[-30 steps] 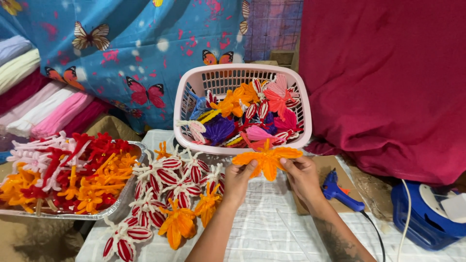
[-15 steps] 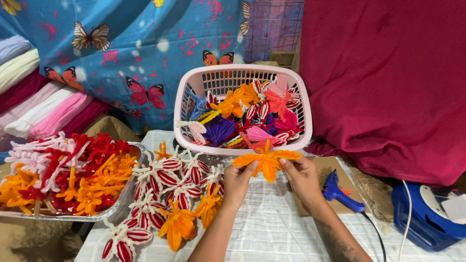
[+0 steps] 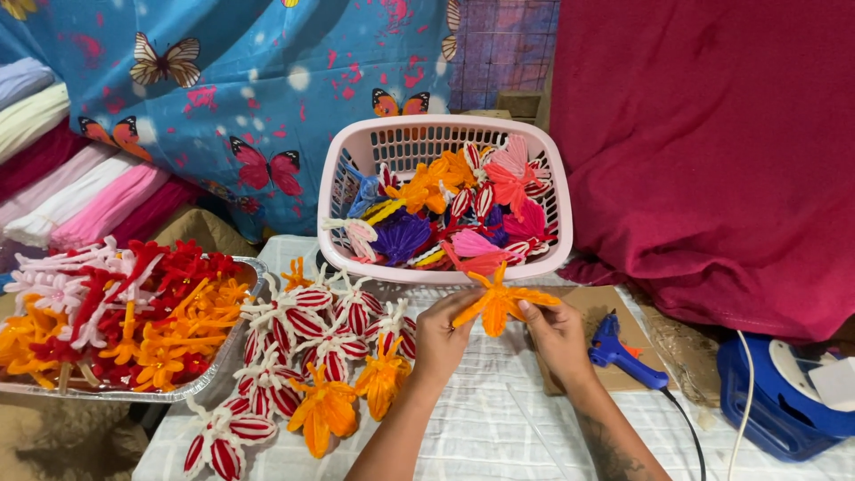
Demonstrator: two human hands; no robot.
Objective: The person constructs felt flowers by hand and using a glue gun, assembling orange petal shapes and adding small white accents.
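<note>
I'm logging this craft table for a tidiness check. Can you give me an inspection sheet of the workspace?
Surface: table under a white checked cloth, cardboard sheet at the right.
Job's things: orange flower held over the table's middle.
Clutter: pink basket of mixed flowers; foil tray piled with red, white and orange pieces; red-and-white flowers and loose orange flowers on the cloth; blue glue gun; blue container.
Grips: left hand and right hand both pinch the orange flower.
Cables: black cord from the glue gun; white cord beside the container.
Surroundings: butterfly cloth, red cloth, stacked rolls at left.
</note>
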